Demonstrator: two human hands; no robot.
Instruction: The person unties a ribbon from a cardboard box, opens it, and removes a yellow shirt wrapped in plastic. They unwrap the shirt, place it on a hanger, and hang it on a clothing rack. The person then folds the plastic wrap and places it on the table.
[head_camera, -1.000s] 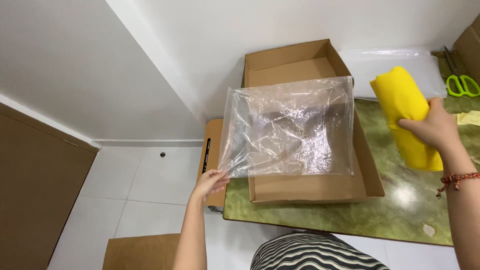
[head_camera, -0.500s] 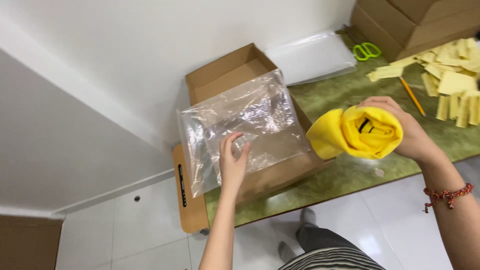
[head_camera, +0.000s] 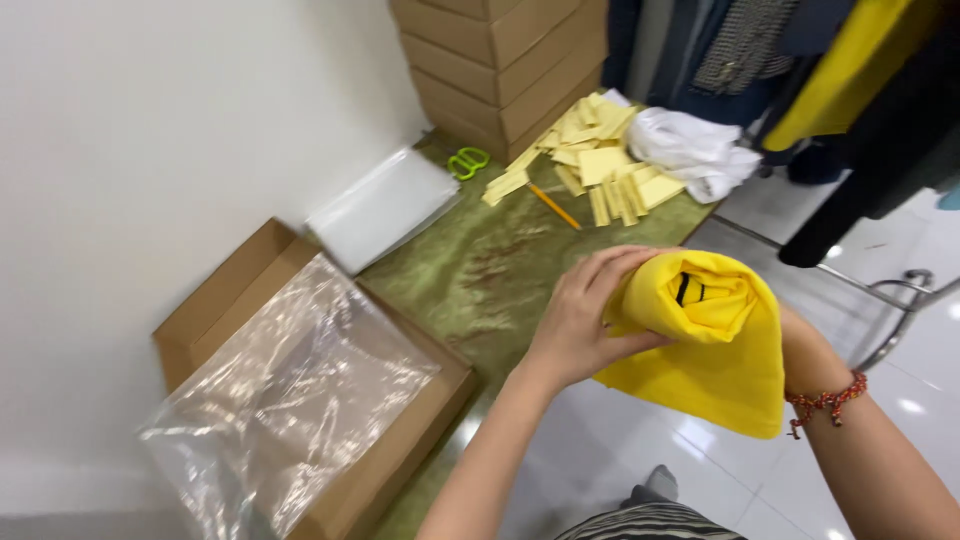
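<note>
A rolled yellow cloth (head_camera: 720, 350) with a black mark inside its open end hangs in front of me, over the table's edge. My left hand (head_camera: 583, 318) grips its rolled end from the left. My right hand (head_camera: 805, 345) holds it from behind and is mostly hidden by the fabric; a red bead bracelet circles that wrist. A clear plastic bag (head_camera: 290, 395) lies loose across the open cardboard box (head_camera: 210, 305) at the lower left, untouched by either hand.
On the green table (head_camera: 490, 270) lie a stack of clear bags (head_camera: 385, 205), green scissors (head_camera: 467, 161), a pencil (head_camera: 553, 205), a heap of yellow paper pieces (head_camera: 600, 160) and a white cloth (head_camera: 695, 150). Stacked cardboard boxes (head_camera: 500, 60) stand behind; clothes hang at right.
My left hand let go of the clear bag, which now rests on the box, and moved right onto the yellow cloth. My view swung right, toward the paper pieces and hanging clothes.
</note>
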